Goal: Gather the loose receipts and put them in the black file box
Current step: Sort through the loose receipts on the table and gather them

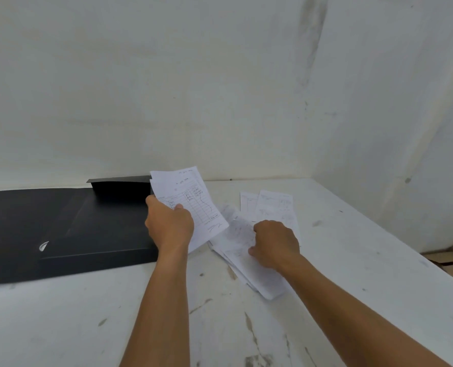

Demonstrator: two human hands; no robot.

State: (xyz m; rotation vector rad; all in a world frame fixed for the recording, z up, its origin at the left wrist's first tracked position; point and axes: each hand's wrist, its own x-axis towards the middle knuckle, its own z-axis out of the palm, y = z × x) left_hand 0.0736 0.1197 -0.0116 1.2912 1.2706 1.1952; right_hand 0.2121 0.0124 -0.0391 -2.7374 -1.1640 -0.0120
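A flat black file box [93,229] lies open on the left of the white table, its lid [10,234] spread out to the left. My left hand [168,223] holds a small stack of white receipts [193,200] upright just past the box's right edge. Loose receipts [236,239] lie in an overlapping pile to the right of it. My right hand [274,243] rests on that pile with its fingers curled onto the paper; I cannot tell whether it grips a sheet. Two more receipts [271,205] lie flat behind the pile.
The scuffed white table [220,327] runs into a corner of white walls [220,88]. Its right edge falls off diagonally, with brown cardboard [450,255] on the floor beyond. A small white mark [44,246] shows on the lid.
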